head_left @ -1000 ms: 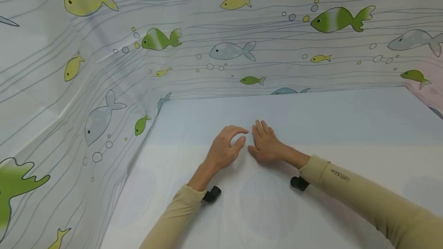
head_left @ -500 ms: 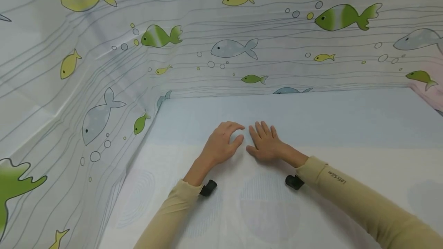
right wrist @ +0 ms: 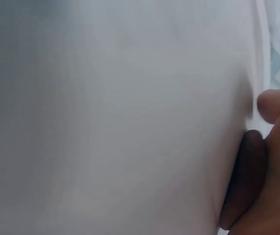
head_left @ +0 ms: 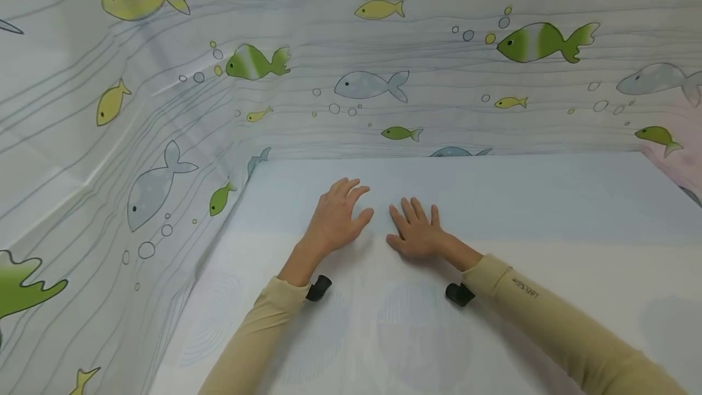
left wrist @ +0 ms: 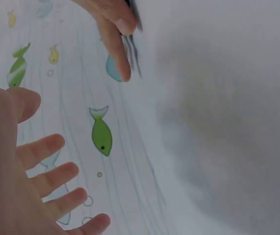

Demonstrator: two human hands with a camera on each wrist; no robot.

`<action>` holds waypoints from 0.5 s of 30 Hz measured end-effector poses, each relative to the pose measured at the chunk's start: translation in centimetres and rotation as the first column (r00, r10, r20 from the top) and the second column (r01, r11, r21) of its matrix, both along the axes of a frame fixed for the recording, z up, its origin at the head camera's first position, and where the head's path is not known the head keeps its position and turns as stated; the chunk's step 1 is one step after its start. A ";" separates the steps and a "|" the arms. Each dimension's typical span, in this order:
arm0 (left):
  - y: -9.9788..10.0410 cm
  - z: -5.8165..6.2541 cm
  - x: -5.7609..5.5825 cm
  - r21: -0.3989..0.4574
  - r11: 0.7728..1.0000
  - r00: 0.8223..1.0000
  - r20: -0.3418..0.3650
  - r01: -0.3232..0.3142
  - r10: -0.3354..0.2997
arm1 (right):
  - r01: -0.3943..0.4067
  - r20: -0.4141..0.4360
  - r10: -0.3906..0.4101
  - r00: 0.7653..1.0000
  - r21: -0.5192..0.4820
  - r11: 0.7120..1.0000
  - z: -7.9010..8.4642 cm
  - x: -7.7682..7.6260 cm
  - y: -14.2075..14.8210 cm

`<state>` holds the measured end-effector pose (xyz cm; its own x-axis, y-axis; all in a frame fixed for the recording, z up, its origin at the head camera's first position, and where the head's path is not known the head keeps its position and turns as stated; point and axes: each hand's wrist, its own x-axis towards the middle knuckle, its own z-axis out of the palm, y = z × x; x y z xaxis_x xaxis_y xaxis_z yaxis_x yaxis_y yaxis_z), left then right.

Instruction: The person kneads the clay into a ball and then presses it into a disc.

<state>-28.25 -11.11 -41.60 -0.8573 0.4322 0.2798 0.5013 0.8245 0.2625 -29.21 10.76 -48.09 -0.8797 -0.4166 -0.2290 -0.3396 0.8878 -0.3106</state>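
Note:
In the head view my left hand (head_left: 334,218) is held over the white and pale blue table (head_left: 526,200), fingers spread and slightly bent. Its palm and fingertips show in the left wrist view with nothing between them. To its right, my right hand (head_left: 418,233) lies palm down with fingers spread, at or just over the tabletop; contact is hard to tell. A gap separates the two hands, and neither holds anything. Part of the right hand (right wrist: 279,161) shows at the right edge of the right wrist view, partly in dark shadow.
A fish-printed curtain (head_left: 362,114) hangs behind the table and along its left side. Black wrist cameras sit under the left cuff (head_left: 319,288) and the right cuff (head_left: 459,294). Faint round patterns (head_left: 425,346) mark the tabletop's near part.
My left hand has moved left and slightly away from me, its fingers opening out from a curved shape. My right hand has shifted slightly left and its fingers have spread. The gap between them has widened.

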 end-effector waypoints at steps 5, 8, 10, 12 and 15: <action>-0.2 -0.8 -0.6 -0.121 0.992 0.999 0.039 -0.030 0.035 | 0.005 0.050 -0.002 0.999 -0.060 0.998 -0.6 0.4 0.3; -0.7 -1.6 -0.4 -0.171 0.984 0.997 0.054 -0.049 0.059 | 0.013 0.091 -0.003 0.996 -0.110 0.994 -1.3 1.1 0.3; -0.9 -2.1 -0.3 -0.183 0.981 0.996 0.049 -0.059 0.069 | 0.024 0.103 -0.006 0.995 -0.174 0.984 -1.7 1.5 0.3; -1.2 -2.3 -0.3 -0.194 0.978 0.996 0.040 -0.069 0.078 | 0.041 0.117 -0.015 0.993 -0.232 0.972 -1.9 1.8 0.4; -1.4 -2.3 -0.3 -0.204 0.975 0.995 0.032 -0.082 0.091 | 0.059 0.109 -0.025 0.994 -0.318 0.946 -1.7 2.0 0.7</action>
<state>-28.58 -12.54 -43.95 -0.9028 0.4002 0.1578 0.4182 0.9023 0.1045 -27.16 11.43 -49.79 -0.8768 -0.4460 -0.1794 -0.2554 0.7484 -0.6122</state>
